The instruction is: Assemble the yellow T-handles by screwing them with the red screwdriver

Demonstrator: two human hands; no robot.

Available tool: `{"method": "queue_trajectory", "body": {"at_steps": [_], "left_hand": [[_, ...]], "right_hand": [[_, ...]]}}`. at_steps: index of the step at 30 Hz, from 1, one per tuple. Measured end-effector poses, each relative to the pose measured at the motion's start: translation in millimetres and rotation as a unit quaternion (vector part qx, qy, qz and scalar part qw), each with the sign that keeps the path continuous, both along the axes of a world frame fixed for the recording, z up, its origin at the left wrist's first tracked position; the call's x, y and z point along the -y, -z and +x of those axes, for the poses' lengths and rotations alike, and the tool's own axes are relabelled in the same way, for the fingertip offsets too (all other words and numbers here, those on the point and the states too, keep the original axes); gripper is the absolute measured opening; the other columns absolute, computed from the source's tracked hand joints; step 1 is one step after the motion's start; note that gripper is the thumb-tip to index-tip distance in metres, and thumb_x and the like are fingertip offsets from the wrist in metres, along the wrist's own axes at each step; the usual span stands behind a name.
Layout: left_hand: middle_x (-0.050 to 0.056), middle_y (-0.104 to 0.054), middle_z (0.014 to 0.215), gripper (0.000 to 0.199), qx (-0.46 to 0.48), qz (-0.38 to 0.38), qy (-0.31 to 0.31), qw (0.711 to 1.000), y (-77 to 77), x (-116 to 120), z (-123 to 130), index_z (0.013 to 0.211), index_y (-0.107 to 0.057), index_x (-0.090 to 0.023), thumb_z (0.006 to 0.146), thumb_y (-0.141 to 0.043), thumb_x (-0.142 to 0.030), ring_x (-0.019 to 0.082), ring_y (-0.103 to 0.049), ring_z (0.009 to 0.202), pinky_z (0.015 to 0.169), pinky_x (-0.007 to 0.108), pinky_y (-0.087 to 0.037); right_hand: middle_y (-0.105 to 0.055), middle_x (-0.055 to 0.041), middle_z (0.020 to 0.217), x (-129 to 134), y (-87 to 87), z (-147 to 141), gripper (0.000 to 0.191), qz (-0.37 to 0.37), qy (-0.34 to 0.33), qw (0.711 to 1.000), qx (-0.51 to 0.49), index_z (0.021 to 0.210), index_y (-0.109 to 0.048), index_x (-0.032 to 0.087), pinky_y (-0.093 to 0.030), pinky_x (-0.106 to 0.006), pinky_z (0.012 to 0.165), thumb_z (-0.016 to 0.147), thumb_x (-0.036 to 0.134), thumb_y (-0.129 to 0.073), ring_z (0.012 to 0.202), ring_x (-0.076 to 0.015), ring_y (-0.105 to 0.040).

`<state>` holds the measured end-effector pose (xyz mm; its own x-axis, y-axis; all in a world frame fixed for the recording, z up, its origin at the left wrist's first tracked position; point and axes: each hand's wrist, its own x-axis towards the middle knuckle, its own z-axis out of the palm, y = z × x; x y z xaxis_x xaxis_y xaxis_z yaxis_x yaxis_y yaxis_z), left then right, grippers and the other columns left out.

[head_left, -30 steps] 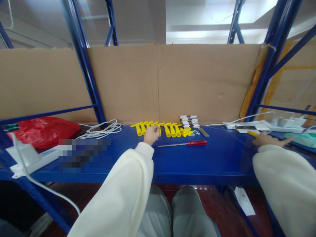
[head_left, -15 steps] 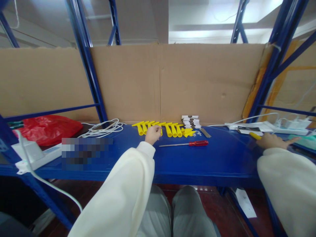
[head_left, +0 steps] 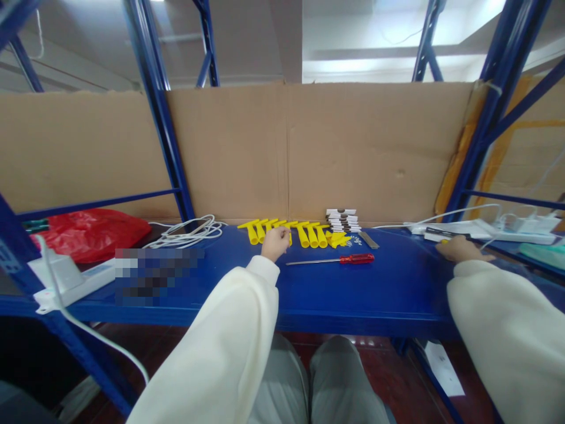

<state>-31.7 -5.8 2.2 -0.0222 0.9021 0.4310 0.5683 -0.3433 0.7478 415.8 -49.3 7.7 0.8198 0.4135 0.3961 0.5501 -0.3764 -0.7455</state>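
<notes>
My left hand (head_left: pixel 275 243) is closed in front of a row of yellow T-shaped parts (head_left: pixel 312 235), its fingers pressed together; what they hold, if anything, is too small to tell. At the far right, my right hand (head_left: pixel 461 249) grips a yellow piece (head_left: pixel 444 241), mostly covered by the fingers, beside the white power strip. A screwdriver (head_left: pixel 356 258) with a red handle lies across the middle of the shelf. Right of the row are small yellow pieces (head_left: pixel 338 239), a stack of white-edged pieces (head_left: pixel 343 222), tiny metal bits (head_left: pixel 355 241) and a flat grey strip (head_left: pixel 369 239).
Cardboard (head_left: pixel 353 147) stands behind the blue shelf (head_left: pixel 353 294). A coiled white cable (head_left: pixel 189 232), a red bag (head_left: pixel 95 234) and a power strip (head_left: pixel 95 275) lie at the left. Another power strip (head_left: pixel 536 238) and a green item (head_left: pixel 542 253) are at the right.
My right hand has moved left along the shelf with the yellow piece, which now shows less. My left hand stays in front of the yellow row. The view has shifted slightly.
</notes>
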Motion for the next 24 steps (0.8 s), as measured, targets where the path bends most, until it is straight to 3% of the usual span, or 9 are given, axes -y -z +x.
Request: {"method": "queue_trajectory", "body": {"at_steps": [2, 4, 7, 10, 15, 17, 20, 24], "left_hand": [[0.0, -0.065, 0.054, 0.027, -0.011, -0.001, -0.005, 1.0, -1.1, 1.6, 0.8, 0.098, -0.076, -0.015, 0.09, -0.051, -0.015, 0.015, -0.057, 0.042, 0.054, 0.027, -0.047], [0.001, -0.066, 0.057, 0.028, -0.024, -0.001, -0.009, 1.0, -2.0, 2.9, 1.5, 0.099, -0.076, -0.014, 0.091, -0.05, -0.015, 0.016, -0.059, 0.044, 0.053, 0.027, -0.047], [0.002, -0.068, 0.059, 0.028, -0.037, -0.002, -0.014, 0.999, -2.0, 3.1, 2.0, 0.1, -0.075, -0.014, 0.091, -0.049, -0.016, 0.016, -0.061, 0.045, 0.054, 0.027, -0.049], [0.004, -0.071, 0.064, 0.029, -0.052, -0.001, -0.021, 0.998, -0.5, 0.4, 1.9, 0.101, -0.076, -0.015, 0.092, -0.048, -0.018, 0.017, -0.063, 0.049, 0.058, 0.029, -0.052], [0.011, -0.077, 0.093, 0.023, -0.039, 0.051, -0.082, 0.995, 4.3, -7.4, -0.3, 0.098, -0.076, -0.015, 0.087, -0.055, -0.015, 0.022, -0.072, 0.087, 0.083, 0.031, -0.054], [0.011, -0.076, 0.1, 0.025, -0.015, 0.061, -0.093, 0.994, 6.3, -9.8, -1.0, 0.106, -0.073, -0.015, 0.086, -0.058, -0.016, 0.022, -0.071, 0.092, 0.089, 0.032, -0.053], [0.011, -0.073, 0.112, 0.042, 0.06, 0.062, -0.064, 0.994, 7.2, -11.2, -0.4, 0.127, -0.064, -0.016, 0.085, -0.063, -0.019, 0.021, -0.07, 0.092, 0.092, 0.035, -0.053], [0.015, -0.061, 0.139, 0.063, 0.191, 0.024, 0.028, 0.981, 2.6, -9.1, 3.5, 0.146, -0.047, -0.02, 0.086, -0.067, -0.021, 0.023, -0.066, 0.111, 0.09, 0.032, -0.054]], "right_hand": [[-0.053, -0.0414, 0.127, 3.2, -4.3, -11.5, 0.057, -0.044, 0.009, 0.997, -0.062, 0.121, -0.06, 0.01, -0.038, -0.066, 0.093, 0.064, 0.007, -0.065, 0.124, -0.0496, -0.053], [-0.046, -0.0424, 0.134, 7.3, -12.2, -25.9, 0.066, -0.02, -0.008, 0.998, -0.059, 0.133, -0.049, 0.006, -0.041, -0.058, 0.097, 0.069, 0.008, -0.061, 0.127, -0.0468, -0.052], [-0.043, -0.041, 0.133, 9.3, -27.1, -47.1, 0.067, 0.009, -0.015, 0.998, -0.058, 0.133, -0.043, 0.001, -0.04, -0.053, 0.099, 0.068, 0.006, -0.058, 0.127, -0.0454, -0.051], [-0.045, -0.0355, 0.133, 1.1, -41.5, -64.0, 0.058, 0.053, -0.049, 0.997, -0.038, 0.129, -0.043, 0.003, -0.039, -0.048, 0.102, 0.072, 0.008, -0.055, 0.128, -0.0405, -0.05], [-0.053, -0.0148, 0.116, -38.2, -53.0, -103.9, 0.049, 0.224, -0.136, 0.965, 0.004, 0.115, -0.045, 0.018, -0.043, -0.048, 0.099, 0.069, 0.016, -0.06, 0.113, -0.0299, -0.056], [-0.054, -0.01, 0.111, -55.6, -47.2, -133.5, 0.048, 0.29, -0.2, 0.936, -0.001, 0.118, -0.044, 0.02, -0.046, -0.049, 0.096, 0.072, 0.02, -0.06, 0.105, -0.0266, -0.059], [-0.054, -0.0104, 0.119, -69.8, -25.3, -187.2, 0.045, 0.353, -0.342, 0.871, 0.013, 0.126, -0.045, 0.022, -0.05, -0.049, 0.094, 0.082, 0.03, -0.055, 0.107, -0.0257, -0.058], [-0.059, -0.0128, 0.123, -64.8, 10.3, -238.5, 0.042, 0.294, -0.509, 0.806, 0.07, 0.125, -0.051, 0.022, -0.048, -0.05, 0.101, 0.084, 0.033, -0.055, 0.113, -0.0274, -0.059]]}}
